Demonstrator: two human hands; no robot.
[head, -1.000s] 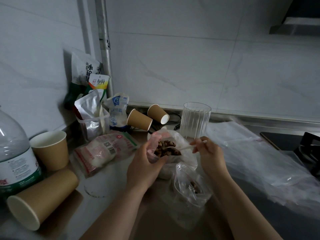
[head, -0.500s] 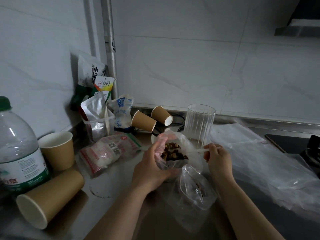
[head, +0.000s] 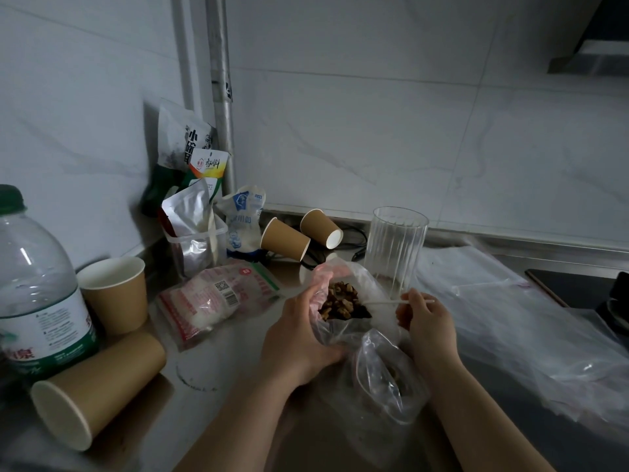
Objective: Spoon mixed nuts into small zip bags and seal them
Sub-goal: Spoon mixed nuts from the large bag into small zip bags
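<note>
- Currently at the scooping step: left hand (head: 299, 338) grips the side of the big bag of nuts (head: 343, 303), fingers curled round the plastic and holding its mouth wide.
- Right hand (head: 429, 323) pinches a thin white spoon handle (head: 398, 302), fingers closed on it; the handle runs level toward the nuts, and the bowl end appears to be down among them, though it is hard to make out.
- Small zip bag (head: 388, 373) lies on the worktop (head: 211, 369) just in front of the nut bag, between the forearms, mouth gaping, with what looks like a few nuts already inside. Not sealed.
- Judgement: filling is under way, sealing not yet begun.
- Next move calls for lifting the loaded spoon level, carrying it the short way to the small bag's mouth and tipping it there. That mouth is unsupported and floppy, so spillage onto the worktop is the risk.
</note>
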